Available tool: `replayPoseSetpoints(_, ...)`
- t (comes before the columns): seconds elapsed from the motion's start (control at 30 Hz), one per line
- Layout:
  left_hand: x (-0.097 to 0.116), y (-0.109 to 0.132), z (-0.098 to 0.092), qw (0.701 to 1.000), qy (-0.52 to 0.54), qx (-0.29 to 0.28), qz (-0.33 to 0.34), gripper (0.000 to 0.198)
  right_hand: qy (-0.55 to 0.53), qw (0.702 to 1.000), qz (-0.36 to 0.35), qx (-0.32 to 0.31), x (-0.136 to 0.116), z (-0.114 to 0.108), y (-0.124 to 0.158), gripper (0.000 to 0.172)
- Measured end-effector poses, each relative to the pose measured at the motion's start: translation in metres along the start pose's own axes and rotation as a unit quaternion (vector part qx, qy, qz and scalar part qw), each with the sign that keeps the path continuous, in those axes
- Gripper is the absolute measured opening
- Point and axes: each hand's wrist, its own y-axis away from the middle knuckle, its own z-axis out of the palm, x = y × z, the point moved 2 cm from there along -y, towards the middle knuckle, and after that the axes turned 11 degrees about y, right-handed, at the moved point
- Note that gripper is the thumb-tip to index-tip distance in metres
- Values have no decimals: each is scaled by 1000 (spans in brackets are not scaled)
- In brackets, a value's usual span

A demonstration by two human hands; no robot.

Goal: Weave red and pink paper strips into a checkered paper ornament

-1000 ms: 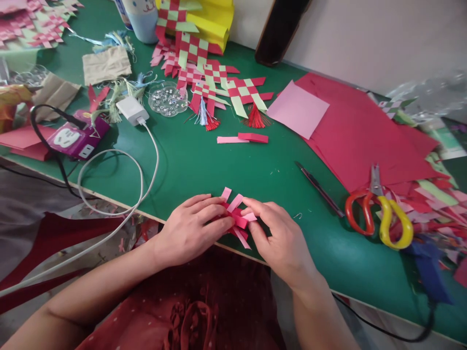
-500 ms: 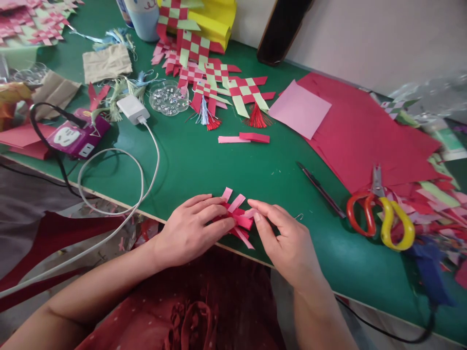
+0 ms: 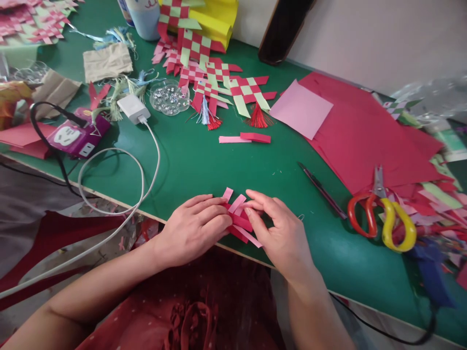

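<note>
Near the front edge of the green table, a small weave of red and pink paper strips (image 3: 241, 221) lies in front of me. My left hand (image 3: 199, 224) rests over its left side, fingers pressed down on it and hiding that part. At the right side my right hand (image 3: 282, 233) has thumb and forefinger closed on the end of a pink paper strip (image 3: 238, 209). Other pink ends stick out at the top and lower right. Beyond my hands lie a loose pink strip (image 3: 233, 139) and a red strip (image 3: 257, 138), overlapping.
Orange-and-yellow scissors (image 3: 379, 214) and a dark pen (image 3: 323, 190) lie to the right, by red paper sheets (image 3: 368, 131). A white cable (image 3: 141, 184) loops at the left. Woven paper fish (image 3: 248, 92) and a tray of beads (image 3: 170, 97) stand at the back.
My right hand has shifted slightly left, drawing its pinched pink strip back over the weave. A lower pink strip end now reaches farther right. The left hand stays almost still.
</note>
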Motion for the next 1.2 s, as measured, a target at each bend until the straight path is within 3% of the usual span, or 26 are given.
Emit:
replayPoseSetpoints(0.17,0,0,0,1000,12,0,-3,8,15,999,-45,13,10,-8,14,35)
replayPoseSetpoints(0.33,1,-1,-1,1000,10,4,-3,10,1,991,-128,-36,4,-14,28,34)
replayPoseSetpoints(0.5,0,1,0,1000,-6,-6,6,10,9,994,-104,26,-5,-5,16,6)
replayPoseSetpoints(0.73,-1,4,2,1000,-24,-12,13,20,67,994,-79,45,-5,10,1,6)
replayPoseSetpoints(0.93,-1,2,2,1000,-22,-2,17,19,78,994,-56,43,0,6,13,18)
replayPoseSetpoints(1.1,-1,2,1,1000,-22,-9,14,18,79,994,-66,27,1,0,25,9)
replayPoseSetpoints(1.2,0,1,1,999,-27,-14,13,19,79,994,-75,25,-2,-2,29,12)
